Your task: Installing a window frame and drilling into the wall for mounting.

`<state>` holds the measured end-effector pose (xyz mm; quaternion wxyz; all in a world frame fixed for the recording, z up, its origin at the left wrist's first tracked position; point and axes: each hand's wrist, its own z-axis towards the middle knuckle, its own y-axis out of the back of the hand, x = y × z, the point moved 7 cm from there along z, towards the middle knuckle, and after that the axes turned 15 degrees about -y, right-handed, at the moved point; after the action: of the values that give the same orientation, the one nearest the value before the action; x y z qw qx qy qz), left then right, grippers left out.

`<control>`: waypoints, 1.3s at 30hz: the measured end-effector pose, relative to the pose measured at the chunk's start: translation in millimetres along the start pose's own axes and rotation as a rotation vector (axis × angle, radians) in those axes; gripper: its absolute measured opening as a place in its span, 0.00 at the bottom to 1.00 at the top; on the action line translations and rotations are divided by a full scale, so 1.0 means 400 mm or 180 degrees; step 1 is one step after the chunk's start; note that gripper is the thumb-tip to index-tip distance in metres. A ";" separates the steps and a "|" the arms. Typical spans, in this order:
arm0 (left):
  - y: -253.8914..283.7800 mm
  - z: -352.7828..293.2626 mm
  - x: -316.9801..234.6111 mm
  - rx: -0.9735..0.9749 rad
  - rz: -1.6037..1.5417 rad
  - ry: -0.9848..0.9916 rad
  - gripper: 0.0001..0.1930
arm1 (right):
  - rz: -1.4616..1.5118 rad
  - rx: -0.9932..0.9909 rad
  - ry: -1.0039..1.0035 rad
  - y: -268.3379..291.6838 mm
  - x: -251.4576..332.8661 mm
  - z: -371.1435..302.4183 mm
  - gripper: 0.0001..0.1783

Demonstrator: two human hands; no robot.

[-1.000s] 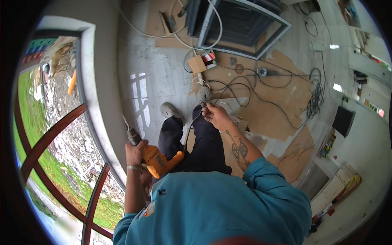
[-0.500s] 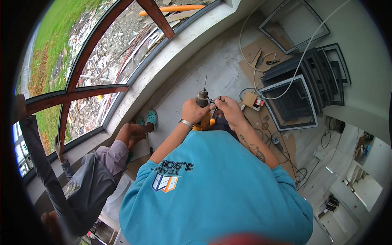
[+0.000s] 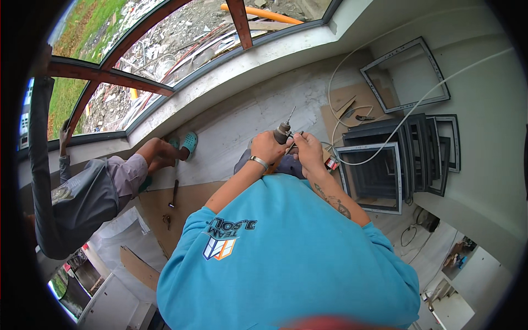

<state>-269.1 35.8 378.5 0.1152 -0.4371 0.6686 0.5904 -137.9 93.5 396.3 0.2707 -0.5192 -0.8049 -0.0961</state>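
Centrally in the frame, an orange power drill with a cylindrical grey metal chuck (image 3: 282, 133) was held by the left hand (image 3: 267, 147), its fingers wrapped around the tool just behind the chuck. Most of the drill's body was hidden by that hand and the teal sweatshirt (image 3: 286, 236). A thin metal bit (image 3: 291, 114) was seen projecting toward the top of the frame. By the right hand (image 3: 308, 149), just beside the chuck, a small dark metal tool (image 3: 297, 136) was pinched; whether the chuck was touched by it could not be told. At right, dark rectangular frames (image 3: 408, 162) were found stacked. At left, a dark hammer (image 3: 174, 193) was noted on brown sheet board (image 3: 154, 212), and a reddish-brown window frame (image 3: 102, 76) was touched by a co-worker in grey sleeves (image 3: 41, 165).
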 end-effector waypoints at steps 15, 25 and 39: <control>0.053 0.011 0.006 0.0002 -0.0033 -0.0407 0.28 | -0.0609 0.0141 0.0689 -0.013 0.072 0.006 0.11; -0.043 -0.007 0.153 0.0275 -0.2289 -0.0776 0.35 | -0.1748 0.1161 0.0812 -0.078 0.058 0.011 0.11; 0.026 -0.100 0.154 -0.0816 -0.3076 -0.0480 0.25 | -0.1455 0.1116 0.0919 -0.181 0.066 0.092 0.11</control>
<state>-298.6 -28.3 355.4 0.3687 -0.6634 0.3019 0.5769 -222.7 98.3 388.8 0.4389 -0.2514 -0.8583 -0.0869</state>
